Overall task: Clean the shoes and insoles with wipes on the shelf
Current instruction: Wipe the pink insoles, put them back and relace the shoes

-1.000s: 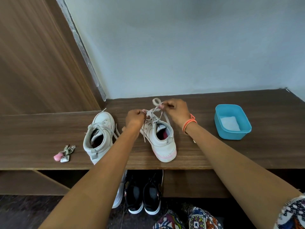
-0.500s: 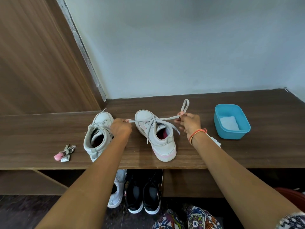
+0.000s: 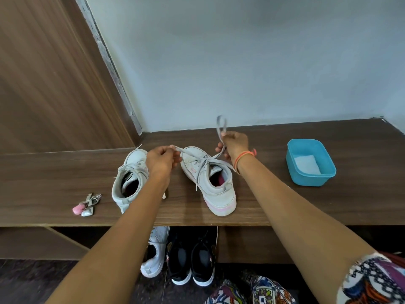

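Pinching one end of the grey lace (image 3: 207, 160) between thumb and curled fingers of the left hand (image 3: 161, 160), just left of the toe of the laced shoe (image 3: 215, 187). Pinching a loop of the same lace in the right hand (image 3: 234, 148), fingers curled, just right of that toe and raised, with the loop standing up past the knuckles. Orange band (image 3: 243, 156) round that wrist. Between the two hands, strands pulled tight and meeting over the front of the shoe.

Laced shoe upright on its sole on the wooden shelf (image 3: 306, 205). Long axis from the front edge back toward the wall, toe away and slanted a little left, heel close to the front edge. White upper, pinkish band along the sole at the heel, pink lining inside. No brand or writing legible.

Just left of the laced shoe, a second white shoe (image 3: 131, 176), toe also toward the wall, partly behind the left forearm. Farther left, well apart, a bunch of keys (image 3: 86, 205) with a pink fob. Right of the laced shoe, well apart, a blue tub (image 3: 322, 174) with a white wipe (image 3: 306, 164) lying inside. Below the laced shoe, under the shelf, one white shoe (image 3: 154, 255) and a pair of black shoes (image 3: 192, 260) side by side
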